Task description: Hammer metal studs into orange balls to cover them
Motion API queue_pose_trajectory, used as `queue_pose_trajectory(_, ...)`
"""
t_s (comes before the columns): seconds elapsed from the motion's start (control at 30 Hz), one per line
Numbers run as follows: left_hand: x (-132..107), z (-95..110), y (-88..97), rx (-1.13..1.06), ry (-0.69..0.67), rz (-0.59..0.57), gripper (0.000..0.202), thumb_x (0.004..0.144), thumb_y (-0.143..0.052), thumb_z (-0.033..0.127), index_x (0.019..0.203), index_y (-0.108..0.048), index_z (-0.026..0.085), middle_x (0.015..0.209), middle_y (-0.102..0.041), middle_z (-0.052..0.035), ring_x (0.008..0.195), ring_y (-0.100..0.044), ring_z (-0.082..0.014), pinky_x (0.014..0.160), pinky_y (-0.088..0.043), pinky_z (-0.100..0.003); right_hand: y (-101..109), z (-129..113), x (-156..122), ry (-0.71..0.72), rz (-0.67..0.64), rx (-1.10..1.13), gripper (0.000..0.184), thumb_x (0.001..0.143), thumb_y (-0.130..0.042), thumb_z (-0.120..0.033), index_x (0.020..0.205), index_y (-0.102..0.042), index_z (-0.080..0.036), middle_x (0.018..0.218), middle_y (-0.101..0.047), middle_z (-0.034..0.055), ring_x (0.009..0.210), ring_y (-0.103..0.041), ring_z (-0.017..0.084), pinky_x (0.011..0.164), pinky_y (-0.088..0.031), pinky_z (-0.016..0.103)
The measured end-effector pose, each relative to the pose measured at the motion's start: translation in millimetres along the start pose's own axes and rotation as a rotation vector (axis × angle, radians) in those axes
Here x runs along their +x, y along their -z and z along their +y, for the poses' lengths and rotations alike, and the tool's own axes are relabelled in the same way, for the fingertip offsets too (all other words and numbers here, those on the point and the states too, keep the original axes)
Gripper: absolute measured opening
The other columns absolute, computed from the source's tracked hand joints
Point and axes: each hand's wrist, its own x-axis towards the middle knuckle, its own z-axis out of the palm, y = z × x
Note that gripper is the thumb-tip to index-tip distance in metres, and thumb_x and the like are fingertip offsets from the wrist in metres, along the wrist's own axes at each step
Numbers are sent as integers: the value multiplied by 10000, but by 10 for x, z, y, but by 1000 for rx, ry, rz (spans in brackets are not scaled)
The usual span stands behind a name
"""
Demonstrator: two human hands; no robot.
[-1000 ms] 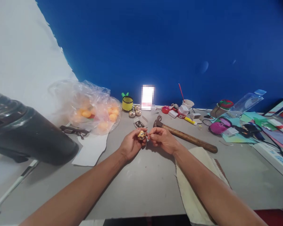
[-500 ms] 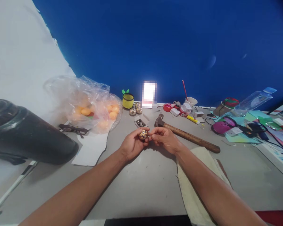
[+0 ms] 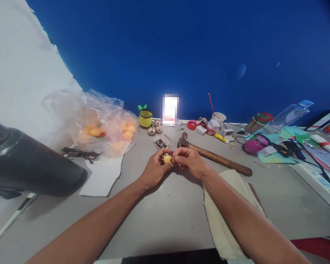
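From here I see the dotted yellow ball [image 3: 167, 159] clasped in the left hand [image 3: 154, 168] above the table [image 3: 167, 216], the right hand [image 3: 191, 162] pinching just beside it, on what I can't tell. Just beyond, a small box [image 3: 157, 139] holds metal bits [image 3: 162, 144]; left, a clear bag [image 3: 99, 104] holds orange balls [image 3: 95, 131]; far right, a red stick [image 3: 211, 103] leans in a white cup [image 3: 220, 117].

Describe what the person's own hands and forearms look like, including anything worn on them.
The left hand and right hand are ungloved. The left forearm and right forearm are bare, with no sleeve, watch or bracelet showing; fingernail details are too small to tell.
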Motion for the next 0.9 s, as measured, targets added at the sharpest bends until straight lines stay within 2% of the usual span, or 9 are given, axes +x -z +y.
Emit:
queue_pose_trajectory(0.17, 20, -45, 25, 54, -25, 26, 356, 708, -837, 264, 1007, -654, 196, 805, -680, -3, 728, -609, -155, 661, -459, -253, -4, -17, -4, -11, 10, -24, 376, 623, -946, -464, 768, -729, -193, 708, -695, 14, 542, -496, 87, 511, -354, 232)
queue_pose_trajectory(0.3, 30, -87, 41, 96, -37, 30, 386, 680, -832, 220, 1021, -651, 208, 866, -691, -18, 750, -615, -167, 653, -459, -255, 1, -7, 2, -13, 6, -46, 363, 621, -940, -459, 766, -735, -196, 689, -685, 8, 544, -486, 91, 504, -333, 233)
queue_pose_trajectory(0.57, 7, -45, 39, 361, -105, 74, 265, 705, -794, 261, 888, -610, 208, 827, -642, 3, 722, -546, -154, 657, -435, -259, 3, 8, 4, -33, 9, -60, 331, 615, -935, -405, 773, -742, -188, 657, -671, 2, 537, -486, 90, 519, -332, 239)
queue_pose_trajectory(0.8, -10, -38, 10, 340, -100, 112, 318, 692, -815, 265, 902, -582, 211, 834, -622, 7, 718, -530, -151, 648, -421, -256, -8, 7, -2, -51, -15, -66, 312, 622, -928, -389, 748, -731, -183, 679, -697, 15, 542, -482, 89, 522, -347, 242)
queue_pose_trajectory(0.9, -23, -32, 2, 342, -123, 87, 325, 721, -803, 269, 978, -614, 208, 930, -665, -23, 802, -586, -178, 711, -458, -272, 0, 15, -2, -56, -12, -60, 321, 626, -931, -399, 745, -733, -177, 680, -696, 19, 554, -493, 89, 525, -354, 237)
